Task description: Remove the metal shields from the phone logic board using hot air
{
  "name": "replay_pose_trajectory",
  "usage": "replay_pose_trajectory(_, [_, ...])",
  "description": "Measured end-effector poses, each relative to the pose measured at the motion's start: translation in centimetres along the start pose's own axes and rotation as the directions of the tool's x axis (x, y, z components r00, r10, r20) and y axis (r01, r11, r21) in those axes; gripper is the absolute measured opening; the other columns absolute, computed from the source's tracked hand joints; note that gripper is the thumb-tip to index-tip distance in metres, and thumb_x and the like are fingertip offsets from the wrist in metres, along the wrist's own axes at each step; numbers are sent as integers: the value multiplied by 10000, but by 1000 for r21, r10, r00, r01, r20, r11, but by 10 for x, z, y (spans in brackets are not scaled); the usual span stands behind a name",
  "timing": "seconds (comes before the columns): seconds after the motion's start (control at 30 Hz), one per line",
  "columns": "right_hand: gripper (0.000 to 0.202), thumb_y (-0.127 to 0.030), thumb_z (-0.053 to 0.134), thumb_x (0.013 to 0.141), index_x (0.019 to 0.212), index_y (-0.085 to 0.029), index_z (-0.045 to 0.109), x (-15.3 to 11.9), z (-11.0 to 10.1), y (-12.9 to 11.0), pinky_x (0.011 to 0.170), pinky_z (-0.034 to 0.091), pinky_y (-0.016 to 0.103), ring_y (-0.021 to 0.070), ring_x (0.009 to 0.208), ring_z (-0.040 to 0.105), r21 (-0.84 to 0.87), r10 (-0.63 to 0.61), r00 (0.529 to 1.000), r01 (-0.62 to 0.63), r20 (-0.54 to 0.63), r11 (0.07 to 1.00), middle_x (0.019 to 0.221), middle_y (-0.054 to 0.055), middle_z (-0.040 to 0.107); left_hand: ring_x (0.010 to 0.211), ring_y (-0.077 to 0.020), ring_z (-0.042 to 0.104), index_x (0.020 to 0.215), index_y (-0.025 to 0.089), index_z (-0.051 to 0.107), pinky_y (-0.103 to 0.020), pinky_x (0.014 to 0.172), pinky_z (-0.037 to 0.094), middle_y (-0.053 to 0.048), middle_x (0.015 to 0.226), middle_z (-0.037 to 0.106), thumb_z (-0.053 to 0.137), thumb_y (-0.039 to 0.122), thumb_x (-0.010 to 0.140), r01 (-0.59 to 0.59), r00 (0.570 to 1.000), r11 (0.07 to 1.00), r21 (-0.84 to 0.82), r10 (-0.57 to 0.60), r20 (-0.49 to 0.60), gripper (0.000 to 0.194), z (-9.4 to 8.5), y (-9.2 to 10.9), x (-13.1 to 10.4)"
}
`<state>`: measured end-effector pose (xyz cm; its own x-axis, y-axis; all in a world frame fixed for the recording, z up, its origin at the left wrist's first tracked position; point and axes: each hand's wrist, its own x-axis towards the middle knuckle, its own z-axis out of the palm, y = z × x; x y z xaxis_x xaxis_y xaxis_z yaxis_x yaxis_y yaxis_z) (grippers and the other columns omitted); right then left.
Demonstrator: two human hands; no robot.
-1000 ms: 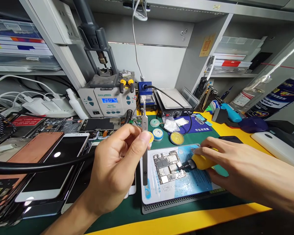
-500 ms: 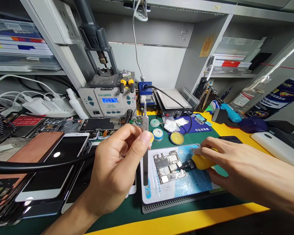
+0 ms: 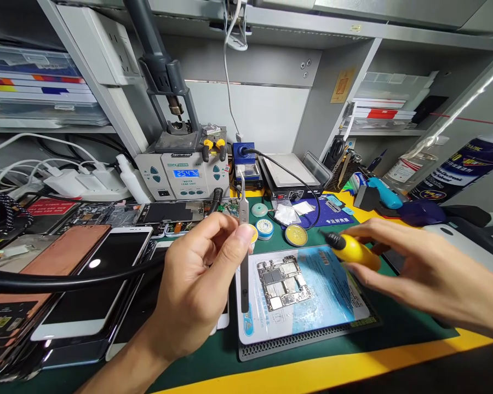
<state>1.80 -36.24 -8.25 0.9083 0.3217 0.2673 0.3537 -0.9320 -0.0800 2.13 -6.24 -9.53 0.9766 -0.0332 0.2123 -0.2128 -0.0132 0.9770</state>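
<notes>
Left hand [image 3: 201, 282] pinches tweezers [image 3: 245, 279]; right hand [image 3: 414, 262] grips yellow bottle [image 3: 358, 255], right of board [image 3: 276, 276]. Blurred, perhaps setting-down step; next wants clear spot.

Illumination: bright over green flat bench mat [image 3: 189, 364], from above; source out of view. Round glare spot on white-framed black-glass phone [image 3: 119, 246]; sheen on glossy blue-and-white rectangular sheet [image 3: 332, 306]. Grey metal shelf compartment [image 3: 411, 59] dim. Right hand [image 3: 414, 268] slightly soft. Wide-angle stretch at edges: dark-blue cylindrical spray can [image 3: 460, 169] leans.
</notes>
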Motion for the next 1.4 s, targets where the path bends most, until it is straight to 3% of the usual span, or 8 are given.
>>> replay_pose_trajectory(0.1, [405, -616, 741, 776, 1057, -332, 676, 4, 1, 16, 625, 580, 328, 240, 731, 730, 370, 272, 962, -250, -9, 895, 920, -4, 773, 588, -76, 442, 807, 191, 645, -216, 520, 340, 25, 695, 605, 635, 456, 950, -3, 1000, 1000, -2, 3, 22, 301, 0, -1, 0])
replay_pose_trajectory(0.17, [516, -668, 788, 690, 1046, -311, 678, 8, 6, 28, 730, 583, 365, 282, 842, 749, 473, 447, 894, -404, 24, 783, 959, 11, 788, 589, -71, 439, 810, 190, 644, -208, 524, 345, 26, 703, 604, 636, 458, 951, 2, 999, 1000, -8, -2, 32, 303, 0, -2, 0])
replay_pose_trajectory(0.23, [549, -689, 779, 659, 999, -272, 670, 15, 10, 37, 754, 580, 396, 306, 857, 749, 514, 524, 850, -473, 51, 716, 940, 40, 797, 589, -69, 436, 821, 190, 647, -202, 523, 345, 29, 699, 590, 641, 467, 948, 7, 999, 1000, -13, -7, 44, 304, 0, -2, 0])
replay_pose_trajectory(0.43, [515, -671, 740, 645, 873, -228, 610, 39, 25, 53, 711, 546, 429, 316, 814, 729, 451, 588, 808, -529, 11, 719, 908, 95, 784, 587, -71, 432, 840, 188, 651, -196, 500, 335, 28, 713, 581, 636, 497, 947, 39, 997, 999, 0, -39, 70, 327, 0, -2, 1])
replay_pose_trajectory(0.6, [374, -509, 778, 819, 941, -189, 627, 53, 42, 70, 692, 548, 359, 193, 745, 685, 350, 585, 811, -554, 21, 755, 907, 26, 729, 580, -71, 427, 838, 187, 642, -184, 494, 341, 35, 685, 545, 627, 512, 950, 54, 994, 998, 28, -57, 95, 344, -1, -4, 2])
replay_pose_trajectory(0.73, [269, -417, 745, 906, 961, -172, 649, 58, 49, 80, 735, 559, 368, 183, 772, 669, 241, 617, 786, -606, 37, 758, 905, 5, 692, 590, -73, 444, 827, 186, 634, -175, 503, 360, 32, 689, 548, 629, 507, 949, 59, 993, 998, 32, -62, 99, 344, -1, -4, 1])
replay_pose_trajectory(1.17, [310, -438, 719, 932, 1065, -165, 654, 61, 57, 92, 760, 578, 391, 201, 835, 685, 125, 670, 742, -662, -27, 739, 966, 28, 699, 577, -71, 472, 830, 196, 665, -167, 501, 386, 26, 681, 566, 620, 495, 956, 59, 993, 994, 90, -67, 93, 327, -4, -7, 1])
replay_pose_trajectory(1.4, [284, -429, 713, 938, 1030, -166, 661, 62, 42, 86, 749, 576, 380, 194, 819, 679, 91, 678, 733, -672, -54, 735, 959, 23, 697, 562, -78, 484, 861, 203, 696, -162, 472, 409, 8, 731, 619, 625, 503, 947, 44, 996, 990, 134, -54, 75, 321, -3, -13, 0])
